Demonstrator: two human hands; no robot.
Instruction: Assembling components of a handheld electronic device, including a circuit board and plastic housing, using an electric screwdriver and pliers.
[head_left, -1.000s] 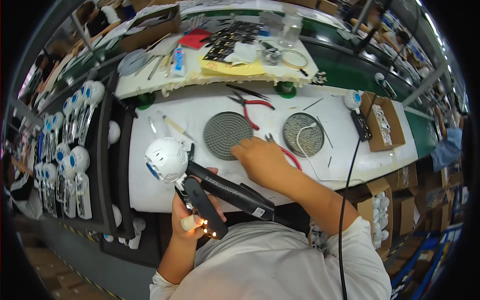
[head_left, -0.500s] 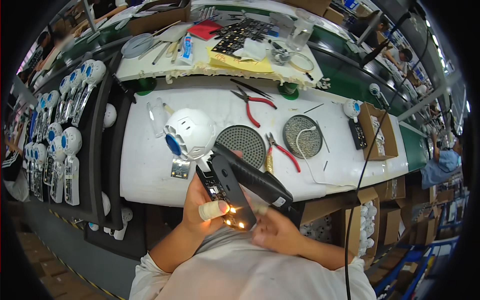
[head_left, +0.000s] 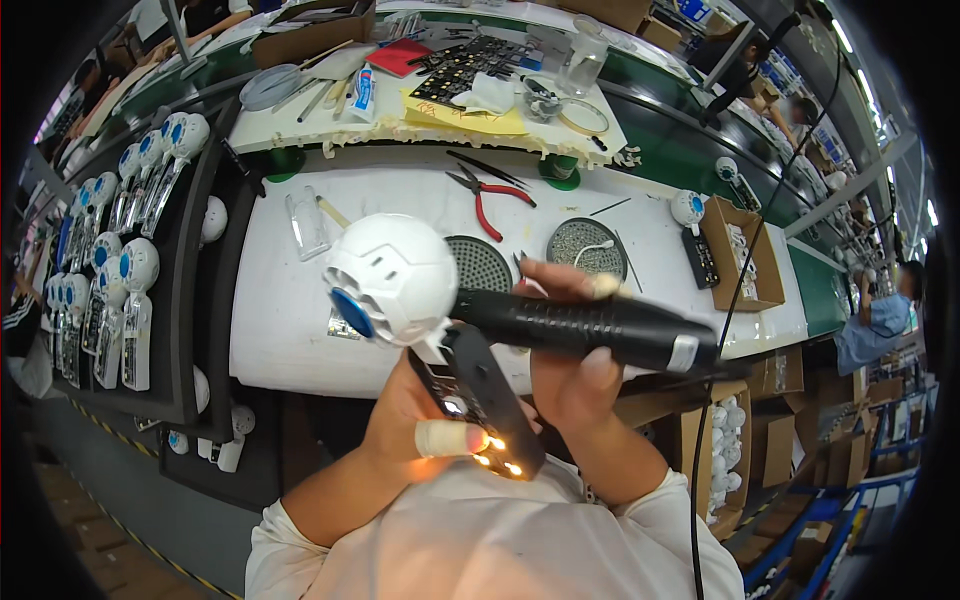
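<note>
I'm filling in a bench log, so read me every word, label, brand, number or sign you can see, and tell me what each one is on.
No wording can be quoted reliably here.
White label on the black cylindrical piece in the right hand: too small and blurred.
Blue-and-white tube: printing too small.
Yellow sheet: reddish marks like handwriting, too small to make out.

Grey floor is edged by striped tape. White workbench is flanked by dark rack, backed by raised shelf. Green counter is seen beyond. Strip lights are lit.
</note>
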